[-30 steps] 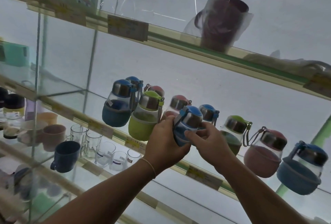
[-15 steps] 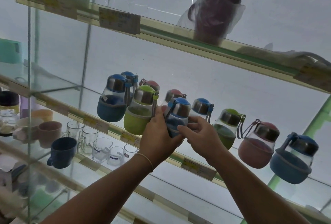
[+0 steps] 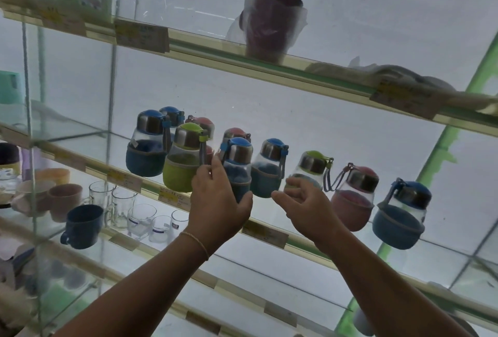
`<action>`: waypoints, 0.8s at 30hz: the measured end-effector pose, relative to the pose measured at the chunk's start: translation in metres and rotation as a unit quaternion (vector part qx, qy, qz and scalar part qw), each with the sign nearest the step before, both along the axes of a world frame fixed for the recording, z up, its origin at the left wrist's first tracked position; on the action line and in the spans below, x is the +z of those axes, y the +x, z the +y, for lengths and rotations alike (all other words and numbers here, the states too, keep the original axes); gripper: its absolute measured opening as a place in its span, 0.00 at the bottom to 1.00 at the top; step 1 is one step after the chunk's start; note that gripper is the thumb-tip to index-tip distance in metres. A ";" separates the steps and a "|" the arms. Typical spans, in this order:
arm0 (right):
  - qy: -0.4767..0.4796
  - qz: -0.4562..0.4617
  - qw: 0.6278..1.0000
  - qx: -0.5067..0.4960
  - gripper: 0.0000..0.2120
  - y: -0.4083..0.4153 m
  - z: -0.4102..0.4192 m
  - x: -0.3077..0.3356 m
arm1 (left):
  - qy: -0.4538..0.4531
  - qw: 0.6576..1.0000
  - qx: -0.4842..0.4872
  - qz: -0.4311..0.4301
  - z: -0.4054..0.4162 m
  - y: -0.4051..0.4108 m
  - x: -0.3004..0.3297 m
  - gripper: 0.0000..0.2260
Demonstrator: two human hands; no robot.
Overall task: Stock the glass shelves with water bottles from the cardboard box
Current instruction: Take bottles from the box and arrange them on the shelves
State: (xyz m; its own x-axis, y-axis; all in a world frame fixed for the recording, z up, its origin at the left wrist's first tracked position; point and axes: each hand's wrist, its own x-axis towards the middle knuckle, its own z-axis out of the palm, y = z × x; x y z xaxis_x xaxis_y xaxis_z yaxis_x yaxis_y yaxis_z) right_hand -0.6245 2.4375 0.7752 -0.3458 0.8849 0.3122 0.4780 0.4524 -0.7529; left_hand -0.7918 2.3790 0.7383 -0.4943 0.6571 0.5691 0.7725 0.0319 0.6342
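Nearest to the camera, two bare forearms reach up to the middle glass shelf. The left hand has a thin bracelet at its wrist and grips the small clear water bottle with a blue sleeve and blue cap; the fingers curl round its lower part and the thumb lies under it. This bottle stands at the front edge of the shelf. The right hand is just beside it on the right, with loosely bent fingers that hold nothing and touch no bottle.

Around the gripped bottle, other bottles of the same shape stand along the front edge: a green-sleeved bottle touching the left hand, a second blue bottle between the two hands, then a pink bottle and a blue one near the right end. Behind them, more blue and pink bottles stand toward the back.

On the shelf below, clear glass mugs stand beside a dark blue cup. On the top shelf, a dark red cup wrapped in clear plastic stands at the front edge.
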 end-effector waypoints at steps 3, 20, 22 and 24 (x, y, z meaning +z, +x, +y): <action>0.002 0.011 1.000 -0.017 0.25 0.026 -0.004 0.002 | 0.009 0.999 0.022 0.032 -0.006 0.019 0.007 0.41; 0.020 0.026 0.989 -0.143 0.22 0.217 -0.045 0.012 | 0.031 0.981 -0.180 0.069 -0.014 0.205 0.024 0.29; 0.019 0.025 0.986 -0.166 0.20 0.242 -0.053 0.011 | 0.038 0.972 -0.220 0.069 -0.013 0.228 0.023 0.25; 0.014 0.026 0.982 -0.189 0.20 0.266 -0.063 0.009 | 0.037 0.962 -0.265 0.054 -0.012 0.252 0.022 0.21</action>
State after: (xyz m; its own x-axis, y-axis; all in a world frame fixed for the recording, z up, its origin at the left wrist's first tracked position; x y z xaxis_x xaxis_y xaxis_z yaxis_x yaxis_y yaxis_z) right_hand -0.3580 2.3742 0.7839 0.0224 0.9374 0.3475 0.5778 0.2715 -0.7697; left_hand -0.5396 2.3668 0.7606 -0.0362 0.7561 0.6535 0.7287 -0.4275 0.5350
